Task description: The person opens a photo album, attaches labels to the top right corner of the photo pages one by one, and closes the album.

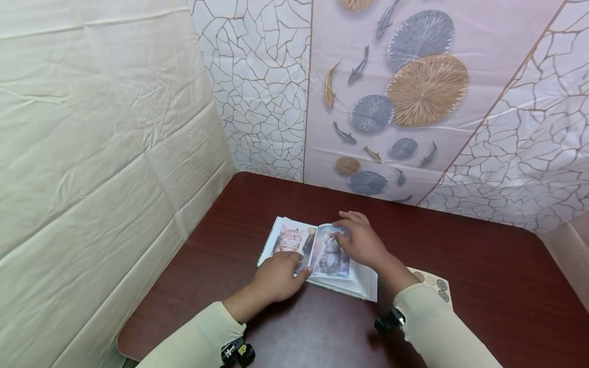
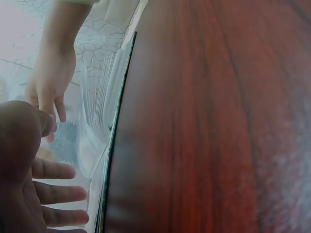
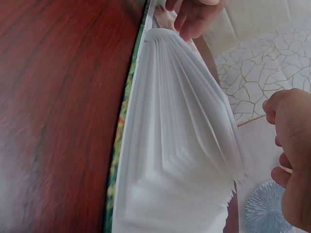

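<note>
A photo album (image 1: pixel 370 281) lies open on the table, with a cat picture on each page. On the left page, my left hand (image 1: pixel 278 276) lies with its fingers extended across the lower part of the cat picture (image 1: pixel 291 237). Over the right page is my right hand (image 1: pixel 361 243), its fingers above the grey kitten picture (image 1: pixel 331 255). The right wrist view shows that right hand (image 3: pixel 296 145) loosely bent and apart from the fanned pages (image 3: pixel 170 145). Neither hand grips anything. The left palm and spread fingers (image 2: pixel 60 192) show in the left wrist view.
A pale board (image 1: pixel 432 278) with several round coin-like discs lies right of the album, partly hidden by my right forearm. The dark red table (image 1: pixel 221 230) meets a patterned curtain (image 1: pixel 267 102) behind and a cream cloth (image 1: pixel 92 153) at left.
</note>
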The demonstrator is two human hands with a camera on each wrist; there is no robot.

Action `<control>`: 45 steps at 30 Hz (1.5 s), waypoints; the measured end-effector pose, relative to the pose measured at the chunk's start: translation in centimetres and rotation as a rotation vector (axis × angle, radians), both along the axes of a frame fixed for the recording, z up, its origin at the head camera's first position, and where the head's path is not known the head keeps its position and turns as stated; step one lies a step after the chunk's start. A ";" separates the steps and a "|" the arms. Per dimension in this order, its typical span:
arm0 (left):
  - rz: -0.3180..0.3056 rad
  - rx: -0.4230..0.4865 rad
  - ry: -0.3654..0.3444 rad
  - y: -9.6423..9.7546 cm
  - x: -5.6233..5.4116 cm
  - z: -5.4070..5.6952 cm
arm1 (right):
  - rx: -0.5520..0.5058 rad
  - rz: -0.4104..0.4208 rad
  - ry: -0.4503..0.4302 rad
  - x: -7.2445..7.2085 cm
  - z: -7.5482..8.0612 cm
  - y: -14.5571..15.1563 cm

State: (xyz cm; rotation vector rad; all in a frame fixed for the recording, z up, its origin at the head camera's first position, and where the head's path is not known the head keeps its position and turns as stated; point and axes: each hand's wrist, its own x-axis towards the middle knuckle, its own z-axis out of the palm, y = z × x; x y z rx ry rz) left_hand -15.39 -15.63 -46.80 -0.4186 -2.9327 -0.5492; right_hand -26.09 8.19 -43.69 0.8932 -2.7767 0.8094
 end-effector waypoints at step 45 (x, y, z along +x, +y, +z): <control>-0.096 0.098 0.039 4.1 0.3 2.2 | -0.105 -0.065 0.123 7.4 0.7 8.5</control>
